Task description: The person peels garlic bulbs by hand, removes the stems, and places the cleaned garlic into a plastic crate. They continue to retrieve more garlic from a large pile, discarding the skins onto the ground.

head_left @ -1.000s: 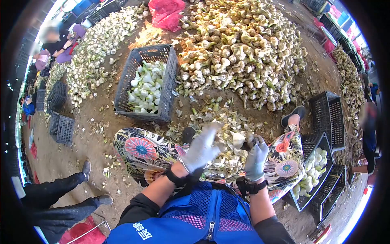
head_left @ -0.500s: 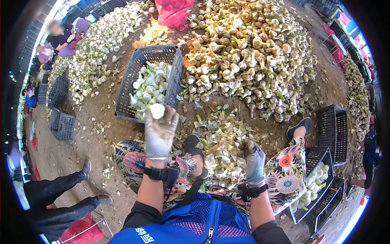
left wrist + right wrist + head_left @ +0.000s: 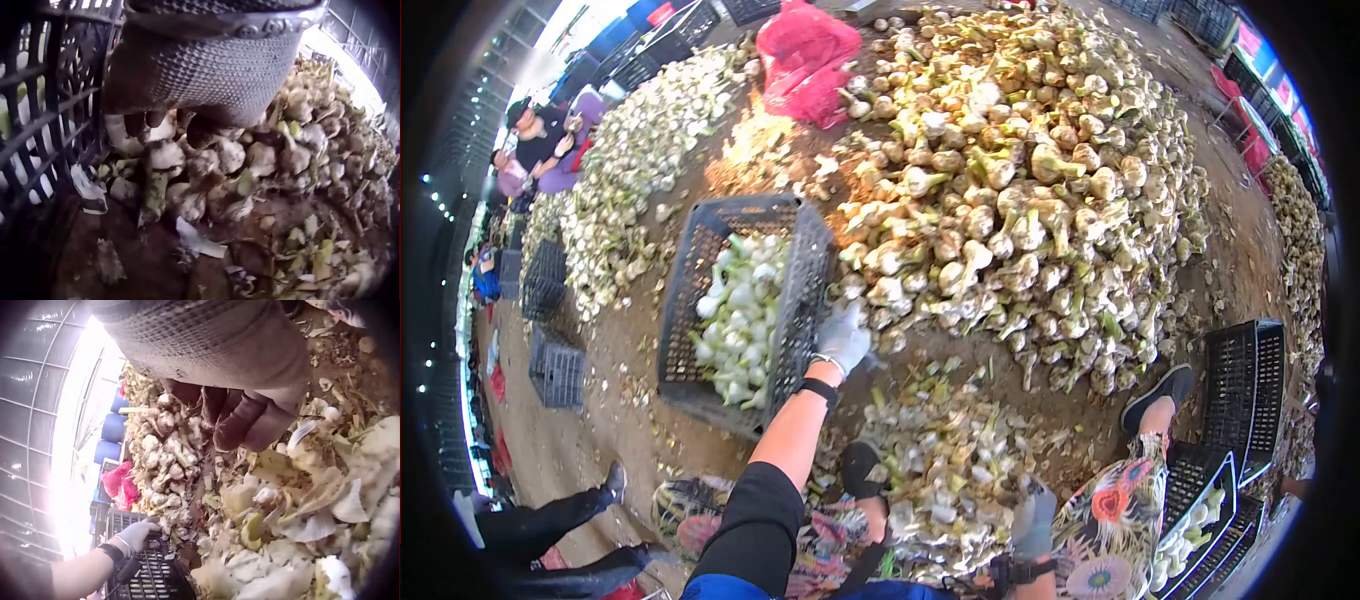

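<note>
My gloved left hand reaches down beside the right wall of a black plastic crate, at the near edge of a big heap of garlic. In the left wrist view its fingertips are right over unpeeled garlic bulbs; the palm side is hidden. Cleaned white garlic lies in the crate. My gloved right hand is low over a pile of garlic skins, near my right knee. Its fingers are loosely bent, with nothing showing between them in the right wrist view.
A pink net sack lies behind the crate. More garlic is heaped to the left, with a seated person beside it. Black crates stand at my right, one holding cleaned garlic. Someone's dark-trousered legs extend at lower left.
My left hand carried a white garlic bulb to the crate, released it, and moved right to the heap's edge. The right hand stayed over the skins. The head view shifted forward.
</note>
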Available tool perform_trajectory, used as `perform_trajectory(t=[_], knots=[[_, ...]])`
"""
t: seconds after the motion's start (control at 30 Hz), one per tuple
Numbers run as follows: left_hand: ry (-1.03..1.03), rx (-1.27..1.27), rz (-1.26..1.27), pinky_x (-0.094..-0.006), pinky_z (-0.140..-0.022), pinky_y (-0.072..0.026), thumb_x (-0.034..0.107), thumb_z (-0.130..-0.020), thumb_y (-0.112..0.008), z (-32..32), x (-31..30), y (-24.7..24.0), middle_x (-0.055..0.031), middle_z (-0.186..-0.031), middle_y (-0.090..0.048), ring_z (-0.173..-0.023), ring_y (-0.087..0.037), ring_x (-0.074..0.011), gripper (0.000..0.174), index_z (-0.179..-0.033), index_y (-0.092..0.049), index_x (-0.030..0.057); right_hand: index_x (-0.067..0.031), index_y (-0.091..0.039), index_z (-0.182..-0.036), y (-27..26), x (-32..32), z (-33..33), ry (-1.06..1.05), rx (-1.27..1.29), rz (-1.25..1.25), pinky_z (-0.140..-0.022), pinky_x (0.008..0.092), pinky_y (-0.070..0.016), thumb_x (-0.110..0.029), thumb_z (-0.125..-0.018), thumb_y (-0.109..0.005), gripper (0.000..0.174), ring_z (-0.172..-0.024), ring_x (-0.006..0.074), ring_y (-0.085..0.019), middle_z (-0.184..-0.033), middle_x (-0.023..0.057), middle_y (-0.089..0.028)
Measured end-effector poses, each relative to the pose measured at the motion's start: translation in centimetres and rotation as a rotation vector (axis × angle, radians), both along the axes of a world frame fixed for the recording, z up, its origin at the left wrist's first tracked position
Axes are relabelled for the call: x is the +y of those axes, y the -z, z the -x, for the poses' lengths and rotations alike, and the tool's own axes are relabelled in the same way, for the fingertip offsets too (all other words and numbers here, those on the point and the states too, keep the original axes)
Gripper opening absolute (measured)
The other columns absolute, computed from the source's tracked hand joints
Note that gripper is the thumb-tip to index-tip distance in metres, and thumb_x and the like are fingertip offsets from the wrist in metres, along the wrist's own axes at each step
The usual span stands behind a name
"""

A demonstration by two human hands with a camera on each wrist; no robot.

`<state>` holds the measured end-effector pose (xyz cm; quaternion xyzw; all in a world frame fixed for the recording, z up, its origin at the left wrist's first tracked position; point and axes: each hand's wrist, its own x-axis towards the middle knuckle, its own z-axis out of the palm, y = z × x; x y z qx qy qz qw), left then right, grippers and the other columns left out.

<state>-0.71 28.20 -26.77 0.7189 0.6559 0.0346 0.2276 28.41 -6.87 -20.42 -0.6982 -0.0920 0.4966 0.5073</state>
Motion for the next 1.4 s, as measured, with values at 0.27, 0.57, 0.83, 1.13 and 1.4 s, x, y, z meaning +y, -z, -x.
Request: perform_trajectory(t=[0.27, 0.57, 0.83, 1.13, 1.4], knots=[[-0.038, 0.112, 0.282, -0.0480, -0.091, -0.0517, 0.025, -0.080, -0.073, -3.2, -2.3, 1.4, -0.0279, -0.127, -0.053, -0.107, -0.061, -0.0451, 0.054, -0.128, -0.058, 0.0057, 0.0038, -0.069, -0.111, 0.5, 2.7, 0.7, -0.024, 0.039, 0.100, -0.066, 0.0258, -0.0498, -0.022, -0.098, -0.064, 0.029, -0.079, 0.0125, -0.064, -0.087, 0.0039, -0.070], [-0.200, -0.538, 0.259, -0.0414, -0.085, -0.0523, 0.041, -0.087, -0.071, -10.2, -17.6, -6.5, -0.0230, -0.102, -0.070, -0.096, -0.068, -0.0349, 0.049, -0.110, -0.066, -0.0013, -0.0015, -0.060, -0.129, -3.1, 8.1, 4.5, -0.393, -0.453, -0.117, -0.100, 0.0330, -0.0491, -0.006, -0.082, -0.074, 0.050, -0.113, 0.0271, -0.063, -0.122, 0.0152, -0.066], [-0.217, -1.336, 0.709, -0.0303, -0.087, -0.0529, 0.023, -0.095, -0.066, -7.8, -23.4, -18.2, -0.0089, -0.110, -0.065, -0.099, -0.063, -0.0160, 0.044, -0.127, -0.053, -0.0044, 0.0045, -0.069, -0.105, -11.4, 5.5, 4.9, -0.338, -0.164, -0.351, -0.082, 0.0280, -0.0553, 0.009, -0.083, -0.065, 0.024, -0.086, 0.0120, -0.066, -0.099, 0.0082, -0.072], [0.020, -1.183, 0.169, -0.0303, -0.097, -0.0451, 0.006, -0.081, -0.078, -6.4, -29.2, -25.6, -0.0068, -0.113, -0.059, -0.105, -0.057, -0.0167, 0.046, -0.121, -0.056, 0.0001, -0.0005, -0.070, -0.106, -12.8, 1.1, 4.0, 0.050, 0.056, -0.321, -0.075, 0.0333, -0.0559, -0.035, -0.102, -0.059, 0.037, -0.081, 0.0172, -0.069, -0.094, 0.0084, -0.073], [0.199, -0.991, -0.158, -0.0311, -0.092, -0.0483, 0.018, -0.079, -0.085, -4.7, -30.6, -24.3, -0.0109, -0.113, -0.061, -0.102, -0.059, -0.0172, 0.058, -0.125, -0.055, -0.0002, 0.0035, -0.070, -0.109, -15.5, -0.3, 8.8, -0.254, -0.325, -0.326, -0.073, 0.0284, -0.0502, -0.019, -0.098, -0.064, 0.025, -0.079, 0.0094, -0.061, -0.085, 0.0064, -0.072]])
